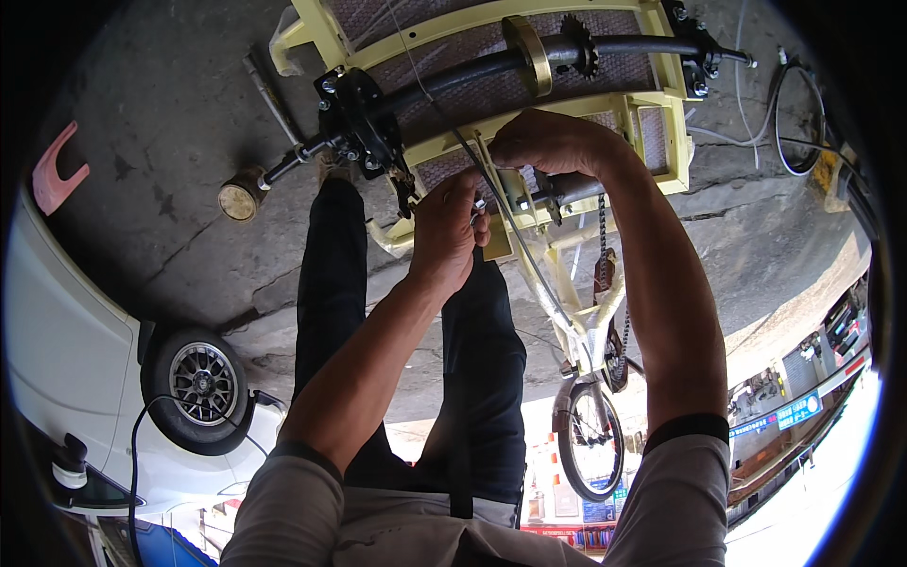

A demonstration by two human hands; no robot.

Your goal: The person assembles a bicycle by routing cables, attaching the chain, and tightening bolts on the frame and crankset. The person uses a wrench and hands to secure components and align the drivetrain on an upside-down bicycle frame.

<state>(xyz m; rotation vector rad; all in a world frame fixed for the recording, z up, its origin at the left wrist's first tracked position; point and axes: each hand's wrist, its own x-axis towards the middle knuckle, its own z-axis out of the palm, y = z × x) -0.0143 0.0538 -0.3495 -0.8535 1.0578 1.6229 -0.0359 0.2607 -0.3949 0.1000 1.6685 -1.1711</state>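
Cream-painted tricycle frame (444, 30), its far edge cropped, extends beneath both hands. Right hand (557, 144): wrist flexed inward, fingertips largely obscured, grip indeterminable. Left hand (448, 231): forearm angled inward, narrow grip pinching a partly hidden metallic fitting (479, 203).

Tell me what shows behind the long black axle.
Behind the axle show a textured panel and a pale-yellow frame. Whatever the axle, its brass-coloured drum and its sprocket cover cannot be seen.
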